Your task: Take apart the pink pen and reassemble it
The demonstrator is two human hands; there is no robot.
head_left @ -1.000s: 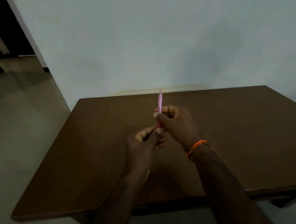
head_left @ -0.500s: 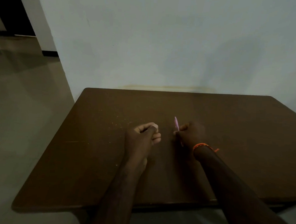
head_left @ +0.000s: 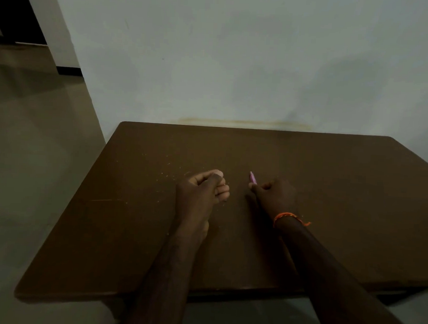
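The pink pen sticks up and away from my right hand, which is closed around its lower part; only the top end shows. That hand rests low on the brown table and wears an orange wrist thread. My left hand lies a short way to the left, apart from the pen, fingers curled into a loose fist. Whether it holds a small pen part is hidden.
The table stands against a pale wall. Small light specks are scattered on the top left of my left hand. Bare floor lies to the left, with the table's left and front edges close by.
A second ago both hands held the pen upright above the table. They have separated and dropped to the tabletop; the pen stays in my right hand. Since half a second ago almost nothing moved.
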